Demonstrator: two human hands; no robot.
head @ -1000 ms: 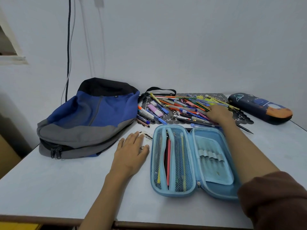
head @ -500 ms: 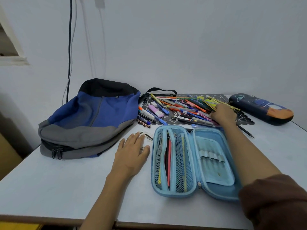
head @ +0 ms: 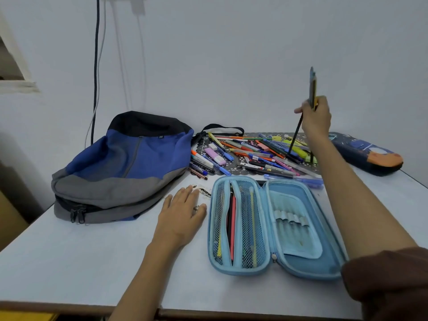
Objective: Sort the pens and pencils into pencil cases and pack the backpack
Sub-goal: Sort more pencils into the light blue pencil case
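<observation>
A light blue pencil case [head: 294, 232] lies open in front of me, with a few pencils under its mesh left half. Behind it a pile of pens and pencils [head: 250, 154] covers a dark lace mat. My right hand [head: 316, 117] is raised above the pile's right end, shut on a bunch of pencils [head: 311, 89] held upright, one dark pencil hanging down. My left hand [head: 183, 214] rests flat on the table, left of the open case, holding nothing. A blue and grey backpack [head: 120, 167] lies at the left, zipped.
A dark closed pencil case [head: 368, 154] with an orange end lies at the back right near the table's edge. A small sticker or scrap [head: 205, 191] lies by my left fingertips. Cables hang down the wall behind the backpack. The white table [head: 81, 262] reaches the front edge.
My right hand has lifted off the pile with a bunch of pencils in it and now holds them upright in the air. My left hand has stayed flat on the table.
</observation>
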